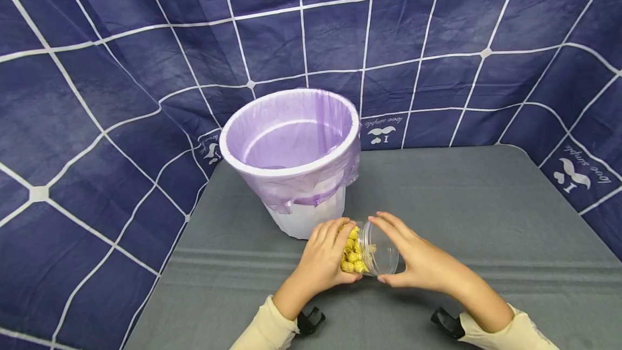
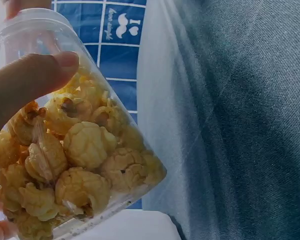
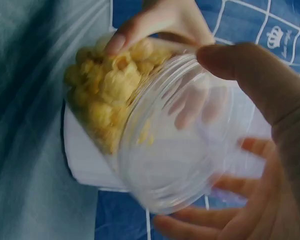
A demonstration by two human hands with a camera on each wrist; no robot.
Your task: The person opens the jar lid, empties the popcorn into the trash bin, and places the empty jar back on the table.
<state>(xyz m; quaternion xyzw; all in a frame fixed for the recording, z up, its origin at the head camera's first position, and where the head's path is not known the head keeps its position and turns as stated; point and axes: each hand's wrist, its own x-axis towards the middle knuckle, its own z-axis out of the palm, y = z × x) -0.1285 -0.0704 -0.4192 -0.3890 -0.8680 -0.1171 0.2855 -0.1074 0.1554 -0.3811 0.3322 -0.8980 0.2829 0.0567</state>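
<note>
A clear plastic jar (image 1: 355, 255) partly filled with yellow popcorn (image 2: 87, 145) is held sideways low in front of the bin. My left hand (image 1: 320, 261) grips its popcorn-filled end, thumb across the wall in the left wrist view. At the other end, my right hand (image 1: 423, 258) holds the clear round rim (image 3: 140, 145) with thumb and fingers on opposite sides. The ringed end faces right in the head view, and popcorn lies behind it. Whether a separate clear lid sits there, I cannot tell.
Just behind the jar stands a white bin (image 1: 306, 223) lined with a purple bag (image 1: 291, 185). A grey cloth (image 1: 466, 215) covers the surface. Blue gridded curtains (image 1: 427, 31) hang behind and at both sides. Black straps (image 1: 311, 320) sit at the wrists.
</note>
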